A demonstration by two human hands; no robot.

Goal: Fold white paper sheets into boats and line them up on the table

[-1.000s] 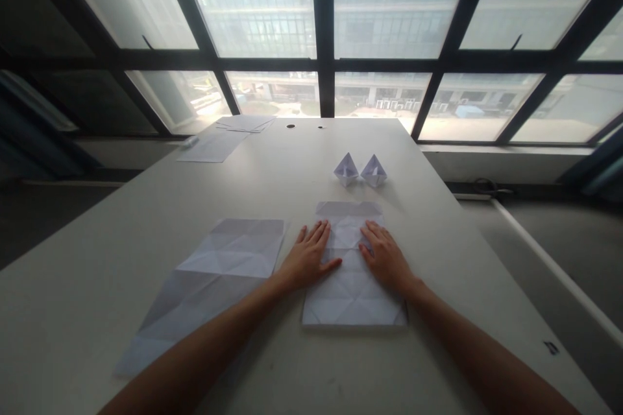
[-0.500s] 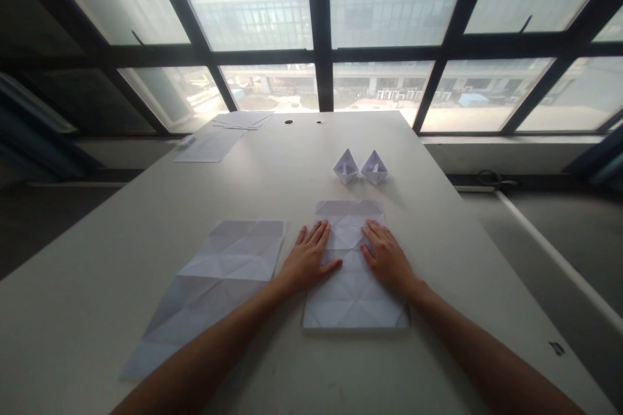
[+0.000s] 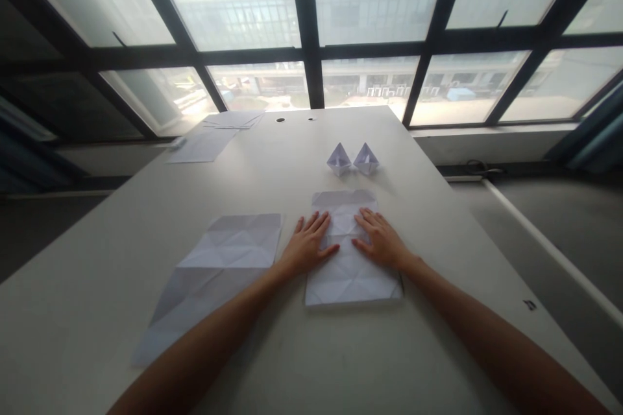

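Observation:
A creased sheet of white paper lies in front of me, its far corners folded in. My left hand rests flat on its left side, fingers spread and pointing away from me. On the right side of the same sheet lies my right hand, also flat with the fingers apart. Neither hand grips anything. To the left, a second creased sheet lies partly under my left forearm, which hides some of it. Beyond the hands stand two folded paper boats, side by side.
The white table extends to the windows. Plain paper sheets lie at its far left, with a small, blurred object beside them. Two round holes show near the far edge. A small black mark is near the right edge.
The camera view has shifted a little. Both hands remain flat on the paper, whose near edge appears farther from me. The right hand's fingers have moved slightly on the sheet.

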